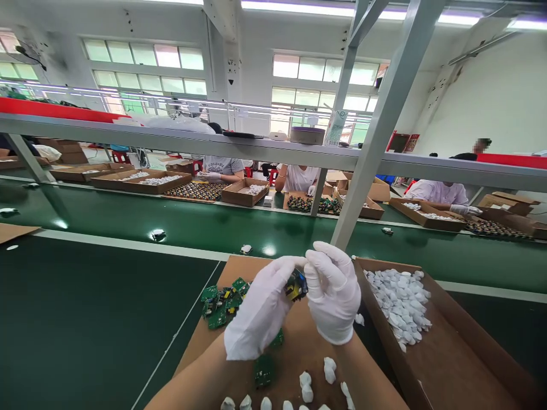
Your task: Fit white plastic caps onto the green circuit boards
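Observation:
Both of my hands wear white gloves and meet over a brown cardboard sheet [299,341]. My left hand [265,307] is closed around a small circuit board [296,286] with yellow, blue and black components. Fingers bent and pinched, my right hand [334,293] touches the board's right side; whatever sits between its fingertips is hidden. Left of my hands, several green circuit boards [222,304] lie in a heap on the cardboard. Below them are another board [264,370] and several small white lumpy pieces [306,387].
On the right stands a cardboard box [461,353] with a pile of white pieces [401,302]. A green conveyor belt [205,228] crosses ahead, carrying a few boards. A slanted grey metal post [376,125] rises in front of me. Co-workers sit beyond the belt with boxes.

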`<state>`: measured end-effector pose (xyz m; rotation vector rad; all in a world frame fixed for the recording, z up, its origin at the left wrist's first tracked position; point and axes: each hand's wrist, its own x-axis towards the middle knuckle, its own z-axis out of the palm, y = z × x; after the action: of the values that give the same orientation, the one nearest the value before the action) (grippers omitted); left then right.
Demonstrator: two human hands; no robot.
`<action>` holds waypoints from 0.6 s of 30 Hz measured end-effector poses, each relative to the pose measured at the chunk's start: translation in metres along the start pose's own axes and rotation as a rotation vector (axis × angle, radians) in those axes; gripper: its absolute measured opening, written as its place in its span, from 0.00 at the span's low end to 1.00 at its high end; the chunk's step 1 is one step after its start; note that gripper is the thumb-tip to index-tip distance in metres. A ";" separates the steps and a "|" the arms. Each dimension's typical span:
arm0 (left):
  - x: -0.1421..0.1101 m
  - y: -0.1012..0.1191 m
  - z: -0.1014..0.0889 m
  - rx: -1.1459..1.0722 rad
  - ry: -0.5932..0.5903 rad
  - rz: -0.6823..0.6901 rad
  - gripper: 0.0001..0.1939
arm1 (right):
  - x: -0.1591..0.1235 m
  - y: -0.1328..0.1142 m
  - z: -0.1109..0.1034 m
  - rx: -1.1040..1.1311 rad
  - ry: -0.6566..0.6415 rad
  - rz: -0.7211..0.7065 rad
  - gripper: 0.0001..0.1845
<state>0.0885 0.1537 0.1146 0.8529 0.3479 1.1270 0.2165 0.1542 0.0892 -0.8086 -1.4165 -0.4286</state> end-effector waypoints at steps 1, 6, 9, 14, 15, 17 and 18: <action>0.000 -0.003 0.001 -0.007 0.013 -0.006 0.08 | -0.001 0.000 0.001 -0.018 0.036 -0.027 0.16; 0.001 -0.019 0.002 0.102 -0.062 -0.035 0.11 | -0.002 0.003 0.006 -0.089 0.139 -0.100 0.12; 0.000 -0.026 0.000 0.095 -0.105 -0.023 0.11 | -0.003 0.006 0.005 -0.061 0.200 -0.082 0.13; -0.007 -0.026 0.003 0.010 -0.233 -0.038 0.18 | -0.003 0.012 0.000 -0.032 0.309 -0.040 0.18; -0.009 -0.024 0.004 0.012 -0.228 -0.054 0.19 | -0.003 0.013 -0.001 -0.018 0.316 -0.002 0.18; -0.010 -0.021 0.007 0.001 -0.182 -0.088 0.18 | -0.001 0.014 -0.003 0.023 0.309 0.077 0.16; -0.010 -0.019 0.007 -0.017 -0.137 -0.104 0.17 | 0.000 0.013 -0.004 0.047 0.295 0.110 0.15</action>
<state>0.1013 0.1385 0.1036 0.8822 0.2658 0.9685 0.2283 0.1599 0.0864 -0.7477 -1.0998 -0.4099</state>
